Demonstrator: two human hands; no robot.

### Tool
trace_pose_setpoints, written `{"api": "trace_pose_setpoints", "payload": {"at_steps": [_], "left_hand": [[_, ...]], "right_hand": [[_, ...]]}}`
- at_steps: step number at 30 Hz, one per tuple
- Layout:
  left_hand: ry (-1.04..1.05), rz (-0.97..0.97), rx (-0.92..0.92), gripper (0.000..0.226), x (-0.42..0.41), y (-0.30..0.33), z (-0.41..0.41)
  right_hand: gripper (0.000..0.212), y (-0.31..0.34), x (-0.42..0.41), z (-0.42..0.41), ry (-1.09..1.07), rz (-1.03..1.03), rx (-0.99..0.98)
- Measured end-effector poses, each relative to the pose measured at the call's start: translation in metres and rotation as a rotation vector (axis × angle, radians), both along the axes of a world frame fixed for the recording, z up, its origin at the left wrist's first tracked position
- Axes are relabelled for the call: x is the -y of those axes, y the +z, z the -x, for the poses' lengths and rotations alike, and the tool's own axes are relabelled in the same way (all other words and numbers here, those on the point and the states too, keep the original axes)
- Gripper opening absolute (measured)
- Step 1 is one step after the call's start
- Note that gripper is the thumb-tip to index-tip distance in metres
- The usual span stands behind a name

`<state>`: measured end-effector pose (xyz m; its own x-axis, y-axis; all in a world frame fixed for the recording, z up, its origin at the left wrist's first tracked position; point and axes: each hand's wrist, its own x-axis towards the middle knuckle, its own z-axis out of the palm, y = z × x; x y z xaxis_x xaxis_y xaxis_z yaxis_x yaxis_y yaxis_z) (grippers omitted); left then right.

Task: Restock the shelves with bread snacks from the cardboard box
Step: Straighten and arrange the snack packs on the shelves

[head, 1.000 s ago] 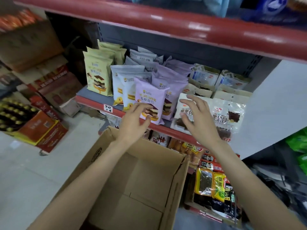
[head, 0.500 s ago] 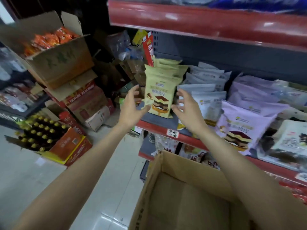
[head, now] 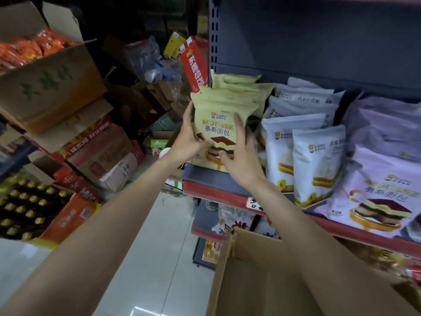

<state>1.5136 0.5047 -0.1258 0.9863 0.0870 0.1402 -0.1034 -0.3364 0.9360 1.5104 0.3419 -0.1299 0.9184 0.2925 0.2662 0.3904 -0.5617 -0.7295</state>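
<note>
A row of yellow mousse bread packs (head: 218, 119) stands upright at the left end of the red-edged shelf (head: 230, 197). My left hand (head: 185, 142) holds the front pack's left edge, thumb across its face. My right hand (head: 241, 153) presses straight fingers against the pack's right side and front. White bread packs (head: 316, 160) and purple mousse packs (head: 378, 190) stand to the right on the same shelf. The open cardboard box (head: 262, 277) sits below my right arm; the part of its inside that shows holds nothing.
Stacked cartons (head: 52, 87) with orange snack bags rise at the left, above a tray of gold-capped bottles (head: 25, 208). A red box (head: 196, 62) leans by the shelf upright. Pale floor tiles (head: 145, 258) lie between the cartons and the shelving. Lower shelves hold more snacks (head: 237, 222).
The view swung left along the shelf. Both hands left the purple and clear packs, moved to the yellow packs, and now close in on the front one.
</note>
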Motion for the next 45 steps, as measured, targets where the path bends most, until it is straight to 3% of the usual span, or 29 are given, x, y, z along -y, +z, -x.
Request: {"api": "trace_pose_setpoints", "payload": {"at_steps": [5, 12, 14, 18, 22, 26, 30, 32, 38, 45], "left_hand": [[-0.078, -0.009, 0.001, 0.1, -0.002, -0.009, -0.009], [-0.026, 0.001, 0.032, 0.105, -0.01, -0.015, -0.011], [0.033, 0.026, 0.037, 0.111, -0.008, -0.018, -0.011], [0.064, -0.068, 0.082, 0.131, -0.001, -0.017, -0.009], [0.053, -0.132, 0.127, 0.134, 0.001, -0.009, -0.013], [0.054, -0.204, 0.13, 0.131, 0.002, 0.0, -0.02], [0.059, -0.234, 0.101, 0.128, -0.001, 0.001, -0.022], [0.058, -0.244, 0.105, 0.126, -0.003, 0.001, -0.021], [0.042, -0.249, 0.123, 0.124, -0.005, 0.0, -0.017], [0.054, -0.223, 0.144, 0.125, -0.001, -0.002, -0.022]], "right_hand": [[0.093, -0.008, -0.002, -0.01, 0.031, -0.094, -0.035], [0.094, 0.001, -0.01, -0.015, 0.114, -0.158, -0.122], [0.084, 0.013, 0.002, -0.009, 0.127, -0.039, -0.12], [0.045, 0.052, 0.036, -0.019, -0.004, 0.105, 0.256], [0.035, 0.089, 0.051, -0.088, -0.075, 0.263, 0.392], [0.036, 0.101, 0.046, -0.152, 0.0, 0.554, 0.262], [0.048, 0.105, 0.034, -0.174, 0.081, 0.672, 0.09], [0.039, 0.106, 0.029, -0.175, 0.053, 0.641, 0.066], [0.018, 0.093, 0.012, -0.174, 0.019, 0.172, -0.193], [0.012, 0.1, 0.007, -0.164, -0.007, 0.198, -0.213]]}}
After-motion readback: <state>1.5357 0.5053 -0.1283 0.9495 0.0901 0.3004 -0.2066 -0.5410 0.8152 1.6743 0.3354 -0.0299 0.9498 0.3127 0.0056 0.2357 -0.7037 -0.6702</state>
